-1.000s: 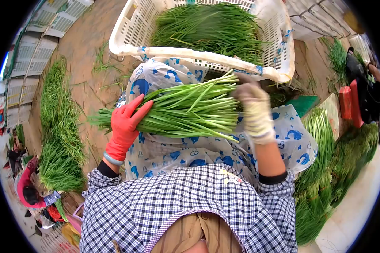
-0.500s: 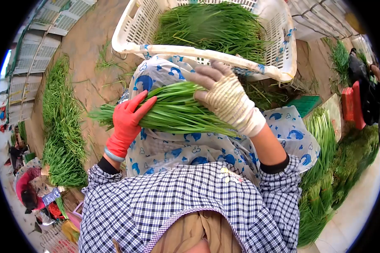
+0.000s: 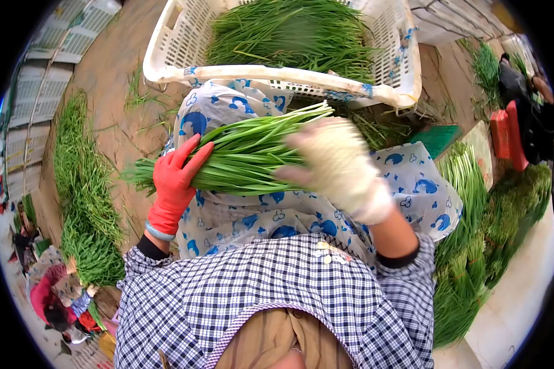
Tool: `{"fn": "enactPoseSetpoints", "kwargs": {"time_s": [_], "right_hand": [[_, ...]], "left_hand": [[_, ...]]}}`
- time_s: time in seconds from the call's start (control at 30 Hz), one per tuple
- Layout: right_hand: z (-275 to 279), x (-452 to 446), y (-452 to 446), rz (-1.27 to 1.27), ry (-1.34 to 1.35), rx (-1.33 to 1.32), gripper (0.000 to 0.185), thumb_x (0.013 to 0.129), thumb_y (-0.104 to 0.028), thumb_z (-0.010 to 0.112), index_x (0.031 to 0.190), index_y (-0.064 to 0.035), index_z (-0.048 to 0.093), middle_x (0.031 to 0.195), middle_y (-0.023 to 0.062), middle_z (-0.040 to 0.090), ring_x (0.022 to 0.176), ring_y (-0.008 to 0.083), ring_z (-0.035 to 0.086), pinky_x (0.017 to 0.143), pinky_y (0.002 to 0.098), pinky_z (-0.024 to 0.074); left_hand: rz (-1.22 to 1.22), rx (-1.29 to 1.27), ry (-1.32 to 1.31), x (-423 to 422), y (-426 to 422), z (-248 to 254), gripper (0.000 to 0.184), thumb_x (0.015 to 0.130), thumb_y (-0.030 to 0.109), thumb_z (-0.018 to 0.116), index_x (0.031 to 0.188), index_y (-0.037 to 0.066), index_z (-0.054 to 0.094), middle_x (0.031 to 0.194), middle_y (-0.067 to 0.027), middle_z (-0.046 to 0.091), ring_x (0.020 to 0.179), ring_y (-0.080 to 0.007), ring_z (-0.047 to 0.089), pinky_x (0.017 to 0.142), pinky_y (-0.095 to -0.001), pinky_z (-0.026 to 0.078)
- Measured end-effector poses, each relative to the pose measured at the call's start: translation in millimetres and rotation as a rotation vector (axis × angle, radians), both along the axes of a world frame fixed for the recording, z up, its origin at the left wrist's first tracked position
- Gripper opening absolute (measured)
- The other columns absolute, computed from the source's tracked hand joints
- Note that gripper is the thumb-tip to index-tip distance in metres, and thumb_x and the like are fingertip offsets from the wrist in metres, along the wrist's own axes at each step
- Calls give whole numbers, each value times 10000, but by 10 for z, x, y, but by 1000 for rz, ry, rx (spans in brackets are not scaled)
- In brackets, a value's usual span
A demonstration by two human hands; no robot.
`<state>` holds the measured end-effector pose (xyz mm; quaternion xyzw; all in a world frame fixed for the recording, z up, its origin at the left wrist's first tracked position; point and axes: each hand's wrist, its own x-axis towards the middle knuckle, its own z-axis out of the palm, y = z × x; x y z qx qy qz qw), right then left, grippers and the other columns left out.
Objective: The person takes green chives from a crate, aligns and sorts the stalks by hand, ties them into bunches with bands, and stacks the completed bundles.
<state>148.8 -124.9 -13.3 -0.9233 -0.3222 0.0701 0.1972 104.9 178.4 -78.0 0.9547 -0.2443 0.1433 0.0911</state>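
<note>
A bunch of garlic chives [image 3: 246,154] lies crosswise over my lap, its pale stem ends showing at the upper right. My left hand [image 3: 177,175], in a red glove, is closed around the leafy left part. Over the right part of the bunch is my right hand [image 3: 338,166], in a cream knitted glove, smeared by motion. Its thumb and fingers look apart, but whether they grip any chives cannot be told. Beneath the bunch, a white plastic sheet [image 3: 277,215] with blue prints covers my lap.
A white plastic basket [image 3: 246,75] holding more chives stands just ahead. Loose chives [image 3: 86,190] lie along the floor at left. Bundled chives [image 3: 468,258] lie at right, near a red object [image 3: 508,135]. Another person [image 3: 52,295] is at the far lower left.
My right hand has come down slightly and is more blurred, and the bunch's pale stem ends now show above it. My left hand keeps its hold. The whole view has shifted a little.
</note>
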Motion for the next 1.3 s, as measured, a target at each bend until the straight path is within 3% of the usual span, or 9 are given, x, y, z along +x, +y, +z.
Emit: {"fn": "enactPoseSetpoints", "kwargs": {"time_s": [0.07, 0.27, 0.43, 0.7, 0.8, 0.9, 1.1, 1.17, 1.3], "right_hand": [[-202, -18, 153, 63, -119, -18, 136, 815, -195, 683, 890, -82, 689, 855, 123, 654, 841, 301, 621, 813, 433, 488], [-75, 7, -785, -426, 395, 1431, 137, 933, -146, 623, 901, -17, 658, 760, 54, 661, 622, 100, 584, 722, 276, 559], [-50, -106, -1272, -597, 363, 475, 211, 862, -142, 686, 1006, 11, 684, 1041, 103, 676, 875, 194, 651, 853, 313, 516], [-698, -97, -539, -773, 762, 716, 233, 828, -185, 711, 851, 47, 698, 982, 134, 677, 794, 196, 628, 735, 315, 511], [-717, -119, -994, -847, 354, 598, 174, 826, -167, 693, 839, 7, 688, 888, 128, 682, 797, 229, 630, 758, 341, 498], [-640, -95, -1696, -807, -151, -312, 272, 716, -162, 721, 944, -18, 680, 1065, 159, 667, 969, 340, 619, 895, 407, 479], [-336, 81, -1076, -489, 233, 944, 682, 846, -326, 699, 1418, -68, 433, 1398, 148, 490, 1292, 282, 464, 1064, 395, 386], [-528, 304, -752, -274, 190, 1091, 704, 881, -378, 664, 1453, -78, 383, 1390, 148, 479, 1247, 278, 479, 1046, 387, 398], [-442, 492, -436, -467, 446, 1055, 287, 954, -162, 571, 1202, -26, 618, 939, 60, 677, 880, 146, 617, 799, 279, 504]], "left_hand": [[37, 14, 32, -19, -3, 8, 615, 687, 67, 670, 1271, 254, 630, 1285, -25, 607, 924, -233, 620, 805, -347, 466], [78, -50, 19, -45, 42, -102, 584, 705, 65, 653, 1266, 229, 636, 1295, -24, 606, 931, -229, 621, 815, -346, 465], [61, -70, -1, -24, 33, -137, 553, 711, 68, 655, 1246, 209, 652, 1287, -38, 613, 948, -243, 626, 830, -350, 468], [46, -59, 0, -42, 14, -79, 535, 706, 84, 668, 1232, 183, 662, 1271, -56, 623, 949, -249, 632, 824, -348, 474], [63, -63, -10, -41, 8, -86, 533, 712, 87, 669, 1237, 179, 657, 1266, -60, 624, 943, -248, 634, 813, -349, 476], [69, -102, 8, -39, 12, -114, 554, 700, 76, 691, 1246, 161, 649, 1258, -78, 626, 978, -266, 631, 841, -358, 484], [81, -482, 413, 109, 72, 224, 662, 680, -39, 729, 1310, 103, 582, 1232, -99, 640, 1083, -231, 623, 932, -336, 483], [169, -859, 985, 76, 192, 364, 661, 710, -58, 735, 1330, 59, 538, 1210, -68, 647, 1078, -171, 610, 951, -325, 477], [301, -885, 1484, -115, 77, 536, 689, 641, -38, 773, 1293, 28, 557, 1210, -60, 643, 1100, -171, 593, 983, -328, 450]]}}
